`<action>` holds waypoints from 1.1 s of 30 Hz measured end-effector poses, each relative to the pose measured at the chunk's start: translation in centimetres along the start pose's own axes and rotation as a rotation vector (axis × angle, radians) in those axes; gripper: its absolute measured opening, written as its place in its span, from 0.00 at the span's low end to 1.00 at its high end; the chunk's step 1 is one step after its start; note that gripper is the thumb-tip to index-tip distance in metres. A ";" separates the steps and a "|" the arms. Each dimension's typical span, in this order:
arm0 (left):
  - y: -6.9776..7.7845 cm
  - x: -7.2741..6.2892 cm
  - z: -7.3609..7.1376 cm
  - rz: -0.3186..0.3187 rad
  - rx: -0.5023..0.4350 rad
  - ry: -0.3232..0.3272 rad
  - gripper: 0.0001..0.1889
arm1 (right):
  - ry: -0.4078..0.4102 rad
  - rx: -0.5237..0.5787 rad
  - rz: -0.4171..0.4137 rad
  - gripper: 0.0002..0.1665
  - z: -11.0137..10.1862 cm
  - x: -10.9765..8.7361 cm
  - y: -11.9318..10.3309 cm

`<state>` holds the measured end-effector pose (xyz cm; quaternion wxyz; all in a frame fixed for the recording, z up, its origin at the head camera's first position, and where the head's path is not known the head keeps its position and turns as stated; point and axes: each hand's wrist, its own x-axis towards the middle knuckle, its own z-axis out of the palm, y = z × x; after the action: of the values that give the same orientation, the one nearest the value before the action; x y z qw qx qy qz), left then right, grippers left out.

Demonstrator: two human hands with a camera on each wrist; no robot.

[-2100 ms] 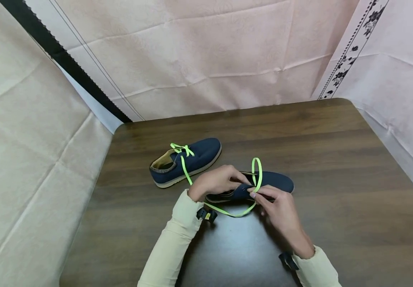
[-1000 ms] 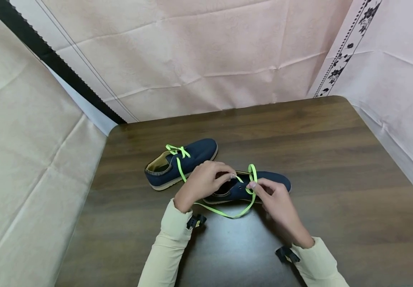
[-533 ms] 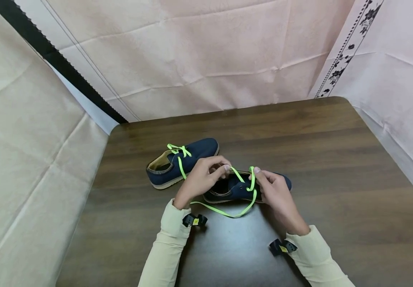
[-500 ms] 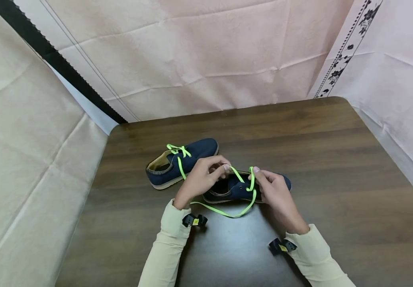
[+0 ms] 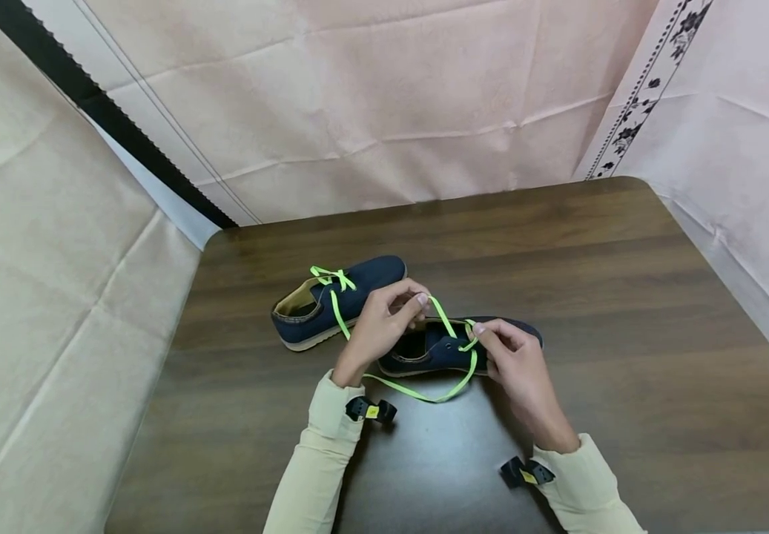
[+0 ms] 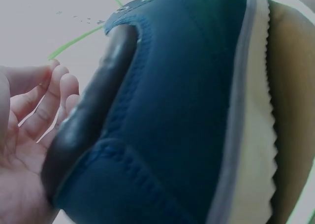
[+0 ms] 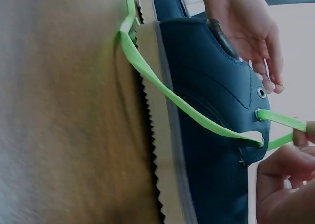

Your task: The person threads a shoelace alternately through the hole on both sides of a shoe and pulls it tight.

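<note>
Left hand (image 5: 384,320) raised; I see it and right hand (image 5: 517,363) pinch lace (image 5: 441,316) on near shoe (image 5: 439,359). Likely threading; next, draw slack.

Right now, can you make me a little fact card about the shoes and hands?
Near shoe: navy-blue cloth, pale sole, one empty eyelet
Near lace: flat, neon-green
Left hand: pinches near lace
Right hand: pinches near lace close to the eyelets
Far shoe: navy-blue cloth, tan lining, threaded neon-green lace
Table: brown, wood-grained
</note>
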<state>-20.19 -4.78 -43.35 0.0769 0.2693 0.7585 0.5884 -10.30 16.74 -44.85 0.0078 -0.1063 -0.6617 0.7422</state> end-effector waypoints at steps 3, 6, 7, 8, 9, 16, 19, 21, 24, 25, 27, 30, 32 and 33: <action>-0.2 0.1 0.2 0.003 -0.029 0.009 0.10 | -0.014 0.064 -0.085 0.17 0.1 0.2 0.2; -0.2 0.2 0.5 0.007 -0.038 0.010 0.11 | -0.035 0.107 -0.166 0.18 0.0 0.3 0.4; -0.2 0.2 0.6 0.007 -0.037 0.008 0.11 | -0.044 0.116 -0.184 0.17 -0.1 0.3 0.4; -0.1 0.3 0.6 0.006 -0.034 0.005 0.11 | -0.054 0.123 -0.195 0.16 -0.2 0.2 0.5; -0.1 0.3 0.7 0.004 -0.030 0.002 0.11 | -0.061 0.127 -0.197 0.15 -0.3 0.1 0.6; 1.1 0.4 0.6 0.038 -0.051 0.038 0.09 | -0.081 0.032 -0.107 0.16 -1.2 -0.4 1.0; 2.1 0.4 0.4 0.072 -0.058 0.050 0.09 | -0.101 -0.048 -0.065 0.16 -1.5 -0.4 1.2; 2.9 0.4 0.4 0.094 -0.048 0.047 0.09 | -0.112 -0.083 -0.044 0.16 -1.6 -0.5 1.2; 4.1 0.4 0.3 0.121 -0.034 0.039 0.09 | -0.106 -0.133 -0.030 0.16 -1.6 -0.4 1.2; 4.4 0.4 0.2 0.129 -0.036 0.039 0.09 | -0.101 -0.145 -0.022 0.17 -1.6 -0.3 1.2; 5.0 0.3 0.1 0.140 -0.049 0.042 0.09 | -0.089 -0.161 -0.004 0.18 -1.5 -0.3 1.2; 5.6 0.2 0.0 0.152 -0.067 0.050 0.08 | -0.069 -0.154 0.025 0.19 -1.3 -0.1 1.2; 5.8 0.2 0.0 0.156 -0.071 0.049 0.08 | -0.059 -0.153 0.036 0.20 -1.3 0.0 1.0; 6.0 0.1 0.0 0.158 -0.071 0.047 0.08 | -0.053 -0.164 0.038 0.20 -1.2 0.2 1.0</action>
<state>-18.40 -3.72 -37.75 0.0220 0.3113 0.7153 0.6253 -10.12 17.87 -45.94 -0.0325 -0.0993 -0.7182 0.6880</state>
